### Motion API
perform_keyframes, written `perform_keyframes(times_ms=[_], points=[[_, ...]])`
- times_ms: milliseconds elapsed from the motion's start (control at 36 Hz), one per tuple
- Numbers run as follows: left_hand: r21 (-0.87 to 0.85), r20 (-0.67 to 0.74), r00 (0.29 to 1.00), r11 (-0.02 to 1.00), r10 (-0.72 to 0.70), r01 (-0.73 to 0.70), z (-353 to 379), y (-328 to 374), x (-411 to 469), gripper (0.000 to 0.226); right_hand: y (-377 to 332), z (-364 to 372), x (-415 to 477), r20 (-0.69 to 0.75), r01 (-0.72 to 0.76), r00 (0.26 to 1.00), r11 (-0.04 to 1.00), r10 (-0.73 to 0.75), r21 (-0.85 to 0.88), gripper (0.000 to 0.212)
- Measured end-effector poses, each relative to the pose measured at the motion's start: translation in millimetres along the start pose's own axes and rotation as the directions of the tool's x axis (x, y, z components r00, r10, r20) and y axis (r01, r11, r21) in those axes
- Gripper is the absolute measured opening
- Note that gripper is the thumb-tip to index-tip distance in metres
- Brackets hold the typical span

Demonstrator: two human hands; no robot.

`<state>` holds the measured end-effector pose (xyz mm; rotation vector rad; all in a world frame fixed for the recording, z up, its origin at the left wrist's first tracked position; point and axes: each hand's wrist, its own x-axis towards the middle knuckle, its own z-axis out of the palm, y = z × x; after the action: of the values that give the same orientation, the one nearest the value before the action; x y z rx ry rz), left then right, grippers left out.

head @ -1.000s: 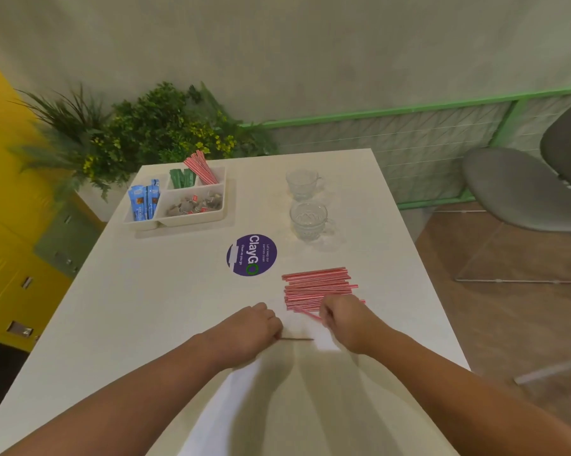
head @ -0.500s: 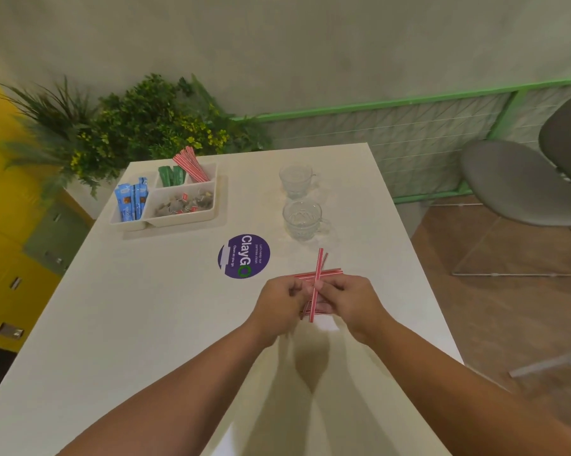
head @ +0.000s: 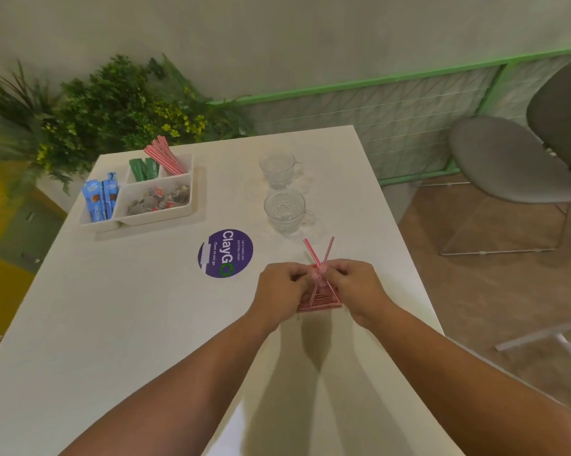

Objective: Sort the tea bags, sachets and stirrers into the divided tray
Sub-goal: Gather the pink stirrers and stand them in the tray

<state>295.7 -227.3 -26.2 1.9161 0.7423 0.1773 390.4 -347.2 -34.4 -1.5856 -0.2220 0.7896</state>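
Observation:
My left hand (head: 283, 288) and my right hand (head: 353, 284) meet over a pile of red-and-white stirrers (head: 320, 301) lying on the white table (head: 139, 317). Both hands pinch a few lifted stirrers (head: 313, 255) that cross each other and stick up between my fingers. At the far left stands the white divided tray (head: 160, 216). It holds blue sachets (head: 100, 199), green sachets (head: 144, 168), tea bags (head: 160, 200) and more stirrers (head: 165, 155), each kind in its own compartment.
Two glass cups (head: 284, 210) stand beyond my hands, one behind the other. A purple round sticker (head: 225, 253) lies on the table. Plants (head: 113, 106) sit behind the tray. A grey chair (head: 514, 159) stands to the right, past the table's edge.
My hands rose from the table near the pile and came together over it. A second lifted stirrer now crosses the first between my fingers.

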Motion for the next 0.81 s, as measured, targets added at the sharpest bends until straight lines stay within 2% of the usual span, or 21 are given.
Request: perform_keyframes(times_ms=[56,111,194,250,361,528,667,806], points=[[0.245,-0.032,0.997,0.968,0.069,-0.059,-7,0,9,0.012,-2,-3,2,-0.030,-0.015,0.999,1.000,0.014,-0.015,0.017],[0.423,-0.028,0.996,0.904,0.079,-0.060,-16,-1,20,0.019,-5,-5,2,-0.035,-0.045,0.998,0.999,0.045,0.003,0.019],[0.639,0.086,0.994,0.762,0.060,-0.101,-24,-2,36,0.032,-9,-8,2,-0.015,-0.075,0.997,0.997,0.075,0.033,0.016],[0.719,0.170,0.984,0.676,0.054,-0.162,-25,-2,42,0.035,-11,-11,2,-0.012,-0.086,0.996,0.996,0.086,0.010,0.014],[0.799,0.251,0.967,0.554,0.044,-0.233,-22,-1,49,0.032,-12,-19,2,0.003,-0.101,0.995,0.995,0.101,-0.010,0.016],[0.817,0.303,0.951,0.498,0.058,-0.290,-14,-5,56,0.026,-5,-25,5,-0.037,-0.159,0.987,0.987,0.158,-0.021,0.031],[0.835,0.336,0.937,0.430,0.093,-0.342,-12,-12,57,0.026,-7,-29,5,-0.013,-0.276,0.959,0.947,0.282,0.166,0.033],[0.864,0.348,0.922,0.323,0.171,-0.386,-11,-13,50,0.020,-8,-32,5,0.032,-0.303,0.950,0.897,0.310,0.322,0.030]])
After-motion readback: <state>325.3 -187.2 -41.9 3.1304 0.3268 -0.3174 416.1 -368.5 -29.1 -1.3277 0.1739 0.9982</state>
